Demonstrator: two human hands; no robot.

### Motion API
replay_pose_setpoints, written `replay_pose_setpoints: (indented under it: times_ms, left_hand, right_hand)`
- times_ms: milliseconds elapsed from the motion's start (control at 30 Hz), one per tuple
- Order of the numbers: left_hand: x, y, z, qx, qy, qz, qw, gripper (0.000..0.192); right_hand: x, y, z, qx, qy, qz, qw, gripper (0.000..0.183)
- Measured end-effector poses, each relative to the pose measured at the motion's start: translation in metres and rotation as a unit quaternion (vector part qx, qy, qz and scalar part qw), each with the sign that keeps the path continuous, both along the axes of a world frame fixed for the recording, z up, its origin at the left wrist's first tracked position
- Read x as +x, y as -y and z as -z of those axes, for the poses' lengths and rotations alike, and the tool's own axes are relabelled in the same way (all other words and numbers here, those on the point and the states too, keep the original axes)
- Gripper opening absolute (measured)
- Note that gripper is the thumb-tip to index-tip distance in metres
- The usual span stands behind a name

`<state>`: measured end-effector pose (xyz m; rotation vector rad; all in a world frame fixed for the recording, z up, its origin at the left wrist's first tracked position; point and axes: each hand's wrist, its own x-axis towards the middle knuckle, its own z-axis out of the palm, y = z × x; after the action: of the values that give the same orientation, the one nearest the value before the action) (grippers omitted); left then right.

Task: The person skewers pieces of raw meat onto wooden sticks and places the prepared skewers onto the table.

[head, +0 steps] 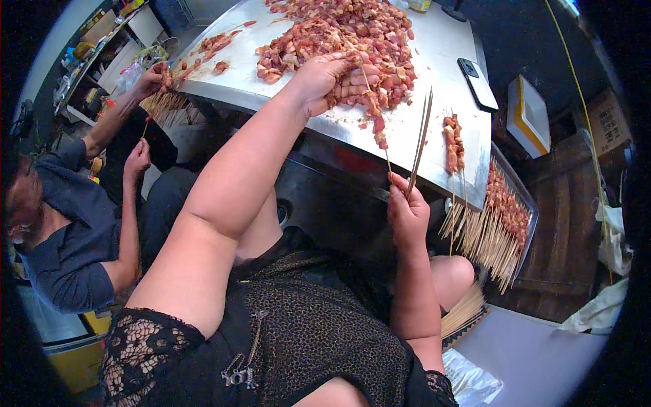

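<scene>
My left hand (325,81) is at the front of a heap of raw meat pieces (346,25) on the metal-edged table (239,94). Its fingers are on meat around the upper part of a thin skewer. My right hand (409,211) grips the lower end of that meat skewer (379,129), which has several pieces threaded on it, along with a few bare skewers (423,137) pointing up. Two filled meat skewers (453,142) lie near the table's right corner, their sticks jutting over the edge.
A metal tray (531,219) of many filled skewers stands below the right corner, with bare sticks (465,310) nearer me. A phone (478,84) lies on the table's right side. At left a co-worker (81,229) sits holding meat and a skewer. A white foam box (529,117) stands at right.
</scene>
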<state>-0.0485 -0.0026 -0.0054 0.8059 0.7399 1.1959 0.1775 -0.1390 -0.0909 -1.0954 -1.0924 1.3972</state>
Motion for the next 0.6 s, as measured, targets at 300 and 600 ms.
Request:
replay_pose_setpoints:
  times_ms: [300,600]
  left_hand:
    - [0.0009,0.0041,-0.0044,-0.030,0.011,-0.021,0.999,0.035]
    - [0.0003,0.0011,0.0000,-0.002,0.033,-0.025,0.999,0.034]
  right_hand:
    - [-0.0009,-0.0005,0.0006,0.000,0.000,-0.002,1.000,0.023]
    - [-0.0031,-0.0025,-0.0036,0.006,0.041,0.000,0.999,0.023]
